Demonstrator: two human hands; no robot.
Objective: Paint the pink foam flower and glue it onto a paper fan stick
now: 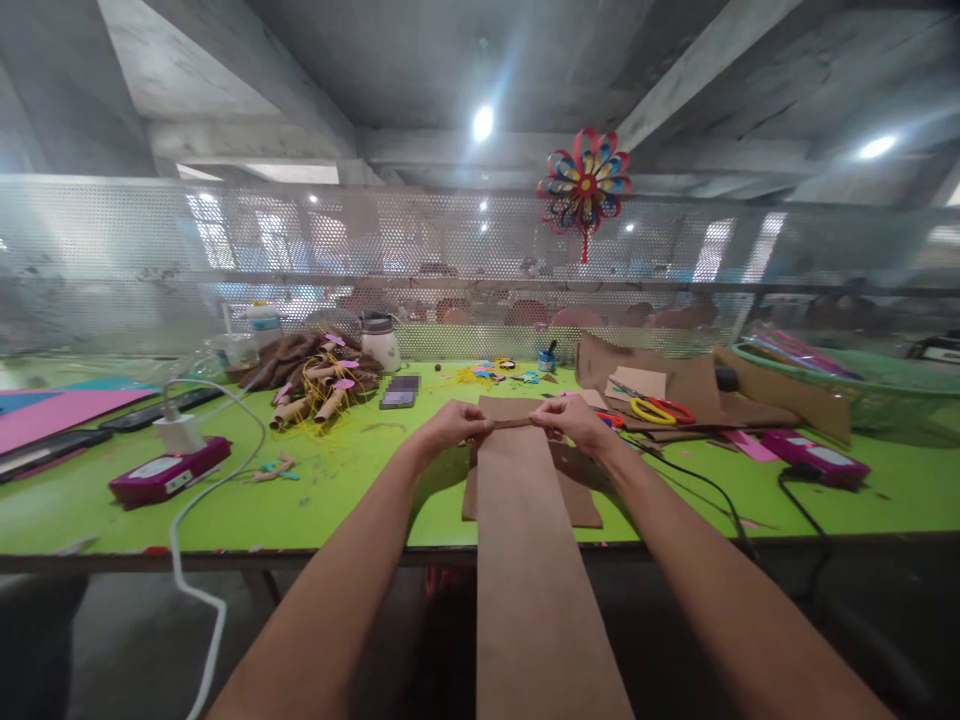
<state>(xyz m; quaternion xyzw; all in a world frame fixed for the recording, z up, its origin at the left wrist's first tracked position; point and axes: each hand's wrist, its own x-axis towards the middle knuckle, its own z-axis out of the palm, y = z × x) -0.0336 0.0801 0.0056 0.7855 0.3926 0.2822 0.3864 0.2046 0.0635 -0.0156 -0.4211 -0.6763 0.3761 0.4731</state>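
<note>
Brown paper is filling the middle of the head view: a long strip is running from the worktop towards the viewer, out over the near edge, between two bare forearms. Both hands are closing on its far end. The left hand is pinching the left corner between thumb and finger; the right hand is pinching the right corner likewise. Between them a narrow darker band is showing, apparently a fold. A darker brown sheet is lying beneath the strip.

Just beyond the right hand, scissors with red and yellow handles are resting near brown offcuts. A black cable is curving beside the right forearm. Farther left, a phone and a heap of paper tubes are lying on the green surface.

As a judgement, uneven finger pressure could be skewing the band, leaving a crooked crease. The overhanging length could be dragging the strip askew if either pinch is loosening, and a sideways elbow could be catching the cable.
</note>
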